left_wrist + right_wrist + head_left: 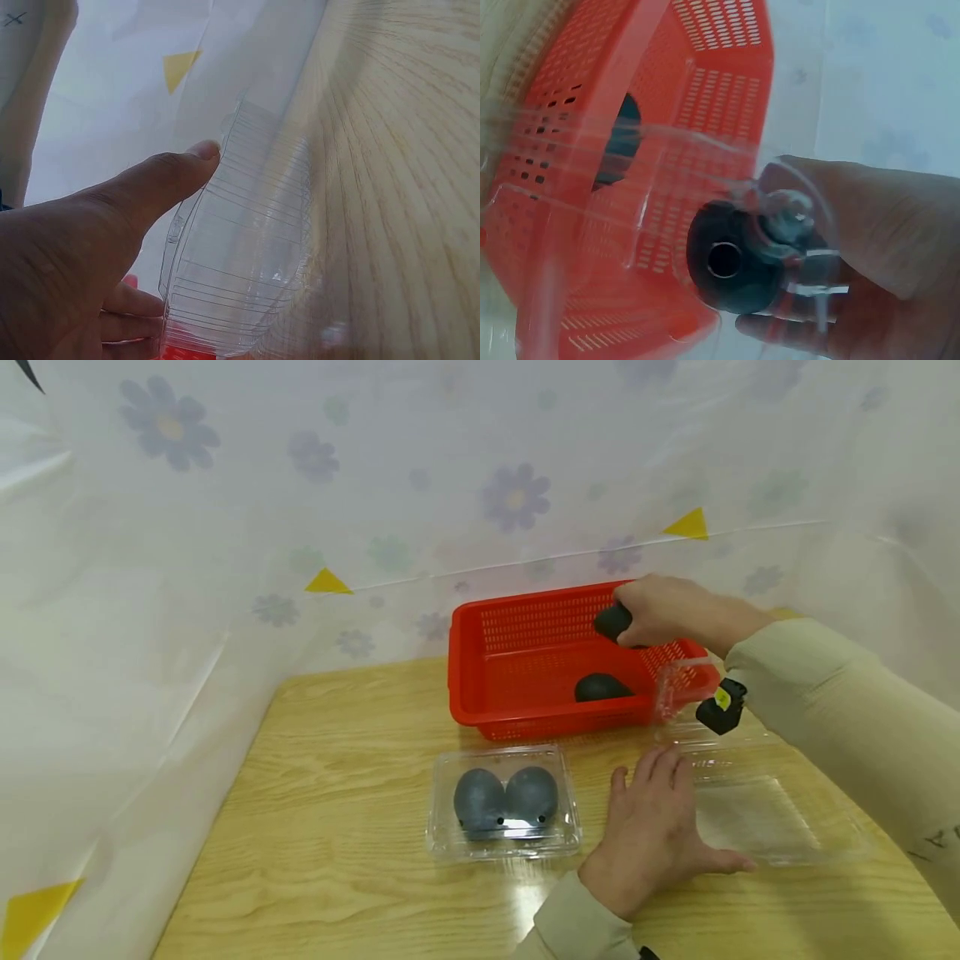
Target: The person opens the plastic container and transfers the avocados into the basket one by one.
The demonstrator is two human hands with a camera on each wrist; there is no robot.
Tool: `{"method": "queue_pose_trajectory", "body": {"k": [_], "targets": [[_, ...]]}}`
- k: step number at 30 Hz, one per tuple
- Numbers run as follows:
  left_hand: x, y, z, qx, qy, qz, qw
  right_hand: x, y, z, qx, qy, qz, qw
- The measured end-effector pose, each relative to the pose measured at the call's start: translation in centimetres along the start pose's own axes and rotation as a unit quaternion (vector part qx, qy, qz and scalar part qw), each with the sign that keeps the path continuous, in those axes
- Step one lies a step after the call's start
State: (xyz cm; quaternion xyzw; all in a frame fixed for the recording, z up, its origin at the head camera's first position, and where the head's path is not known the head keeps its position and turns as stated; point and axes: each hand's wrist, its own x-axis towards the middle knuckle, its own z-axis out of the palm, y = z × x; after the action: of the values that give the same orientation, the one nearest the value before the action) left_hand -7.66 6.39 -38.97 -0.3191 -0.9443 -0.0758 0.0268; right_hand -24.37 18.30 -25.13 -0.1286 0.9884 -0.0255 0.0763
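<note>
My right hand (667, 610) grips a dark avocado (612, 622) over the right part of the red basket (467, 685). Another avocado (600, 687) lies inside, near the front wall. My left hand (651, 831) rests beside an open clear plastic clamshell box (757, 818), fingers spread. In the left wrist view its thumb (184, 169) touches the box's rim. The raised lid (678, 710) stands before the basket's right end, and in the right wrist view it partly covers the held avocado (724, 281). Left of my left hand, a closed clamshell box (442, 839) contains two avocados (480, 802).
The wooden table (322, 827) meets a flowered plastic sheet (420, 485) at the back and left. Yellow triangles (327, 582) mark the sheet. The basket stands against the back, behind both boxes.
</note>
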Motion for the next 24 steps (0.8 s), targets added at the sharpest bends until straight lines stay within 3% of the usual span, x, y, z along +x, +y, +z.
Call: {"method": "queue_pose_trajectory", "body": {"k": [13, 18, 24], "targets": [[-0.2, 0.0, 0.0, 0.006, 0.001, 0.005, 1.0000, 1.9, -0.3, 1.0, -0.039, -0.088, 0.044, 0.994], [-0.1, 0.2, 0.0, 0.004, -0.011, 0.001, 0.9999, 2.2, 0.1, 1.5, -0.029, -0.114, 0.063, 0.991], [-0.4, 0.5, 0.1, 0.023, 0.017, 0.007, 0.9996, 2.0, 0.9, 2.3, -0.013, -0.138, 0.060, 0.989]]}}
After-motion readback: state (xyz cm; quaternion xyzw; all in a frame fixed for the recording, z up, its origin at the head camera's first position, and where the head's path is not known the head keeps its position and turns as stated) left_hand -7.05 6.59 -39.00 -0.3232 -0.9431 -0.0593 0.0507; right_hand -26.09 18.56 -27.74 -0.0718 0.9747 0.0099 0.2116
